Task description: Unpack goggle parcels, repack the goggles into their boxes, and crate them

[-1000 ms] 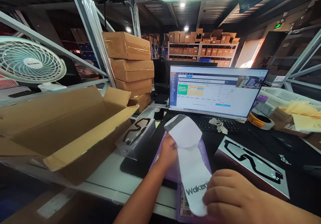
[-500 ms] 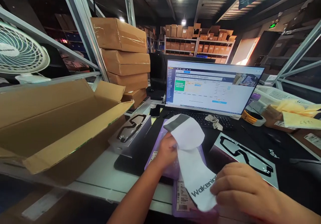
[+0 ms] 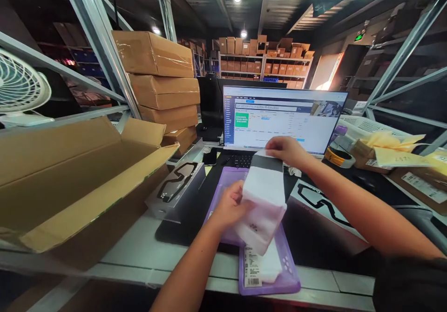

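A white sock [image 3: 262, 200] with a grey cuff lies folded over above a purple plastic pouch [image 3: 279, 274] on the desk. My left hand [image 3: 228, 207] grips the sock's left side near the fold. My right hand [image 3: 286, 149] pinches the grey cuff end at the far side, just in front of the monitor. The pouch carries a white barcode label [image 3: 252, 267] at its near end.
An open cardboard carton [image 3: 70, 181] fills the left. Two grey product boxes [image 3: 176, 191] [image 3: 321, 205] flank the pouch. A monitor [image 3: 282, 116], keyboard, tape roll [image 3: 337, 156], stacked brown boxes [image 3: 164, 88], a fan [image 3: 19, 86] and yellow mailers [image 3: 394, 146] surround the desk.
My right hand let go of the sock's toe end near me and reached forward to the cuff. The sock is now folded over itself, its printed lettering hidden.
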### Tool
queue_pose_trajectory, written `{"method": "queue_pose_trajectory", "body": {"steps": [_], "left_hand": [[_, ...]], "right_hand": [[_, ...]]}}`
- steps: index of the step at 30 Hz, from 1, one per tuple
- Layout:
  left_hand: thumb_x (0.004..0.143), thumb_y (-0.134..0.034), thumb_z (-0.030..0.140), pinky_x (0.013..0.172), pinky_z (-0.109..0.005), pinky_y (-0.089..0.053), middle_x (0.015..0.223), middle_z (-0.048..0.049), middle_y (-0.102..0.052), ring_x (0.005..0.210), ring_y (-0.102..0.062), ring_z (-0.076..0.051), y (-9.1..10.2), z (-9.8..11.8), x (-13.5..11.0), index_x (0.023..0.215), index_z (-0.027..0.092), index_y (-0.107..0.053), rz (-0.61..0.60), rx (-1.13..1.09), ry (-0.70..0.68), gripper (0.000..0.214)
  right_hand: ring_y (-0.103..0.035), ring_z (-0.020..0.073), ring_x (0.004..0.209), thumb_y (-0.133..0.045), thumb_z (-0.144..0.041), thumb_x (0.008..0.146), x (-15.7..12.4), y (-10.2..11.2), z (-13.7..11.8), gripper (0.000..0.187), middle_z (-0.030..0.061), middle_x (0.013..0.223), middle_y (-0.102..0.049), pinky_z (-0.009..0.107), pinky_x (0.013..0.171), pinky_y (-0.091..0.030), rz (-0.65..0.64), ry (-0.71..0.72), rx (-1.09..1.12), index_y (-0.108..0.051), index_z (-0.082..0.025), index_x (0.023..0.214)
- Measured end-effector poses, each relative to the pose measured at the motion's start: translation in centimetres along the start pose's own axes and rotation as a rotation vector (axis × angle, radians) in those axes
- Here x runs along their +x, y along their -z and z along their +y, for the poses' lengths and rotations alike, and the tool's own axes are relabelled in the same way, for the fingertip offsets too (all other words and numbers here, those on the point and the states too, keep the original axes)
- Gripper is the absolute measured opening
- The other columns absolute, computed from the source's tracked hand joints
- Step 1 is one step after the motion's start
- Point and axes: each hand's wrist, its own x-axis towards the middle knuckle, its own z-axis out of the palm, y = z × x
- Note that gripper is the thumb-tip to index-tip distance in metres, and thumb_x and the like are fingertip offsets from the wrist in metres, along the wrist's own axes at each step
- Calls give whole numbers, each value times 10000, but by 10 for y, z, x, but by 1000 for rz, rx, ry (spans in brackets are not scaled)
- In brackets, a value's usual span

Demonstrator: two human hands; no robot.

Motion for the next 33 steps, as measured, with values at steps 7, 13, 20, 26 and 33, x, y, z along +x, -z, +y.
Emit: {"method": "queue_pose_trajectory", "body": {"steps": [7, 13, 20, 26, 33], "left_hand": [[683, -870, 358, 631, -212, -448, 708, 2, -633, 648, -562, -120, 6, 0, 1, 731, 163, -648, 154, -21, -94, 300], [675, -860, 256, 583, -182, -441, 678, 22, -645, 601, -560, -97, -2, 2, -6, 706, 167, -647, 254, -22, -131, 233], [678, -878, 306, 767, -273, -538, 908, -41, -703, 828, -660, -173, -16, 0, -7, 983, 186, -694, 248, 139, -96, 375], [701, -855, 448, 1099, -428, -420, 1283, -108, -578, 1214, -555, -260, -8, -16, 4, 1248, 217, -552, 351, 247, -171, 667], [806, -736, 562, 934, -386, -537, 1142, -117, -714, 1089, -664, -286, -26, -26, 6, 1147, 171, -642, 241, -151, 206, 527]], "right_hand": [[-668, 219, 974, -637, -232, 898, -64, -7, -27, 72, 64, 1026, -718, 369, 859, -526, 123, 250, -40, -706, -223, 917], [-651, 268, 1079, -711, -324, 902, -141, -31, -62, 347, 120, 1224, -690, 418, 898, -538, 235, 669, -411, -638, -195, 1216], [-722, 196, 921, -642, -183, 889, -124, -55, -25, 327, 55, 1087, -753, 304, 761, -579, 314, 263, -7, -639, -225, 1213], [-688, 192, 815, -805, -396, 751, -106, -48, -13, 363, 42, 956, -740, 284, 671, -544, 248, -175, 597, -682, -214, 1040], [-659, 219, 917, -797, -480, 751, -103, -86, -8, 548, 65, 1049, -698, 343, 800, -550, 325, -244, 760, -569, -220, 1175]]}}
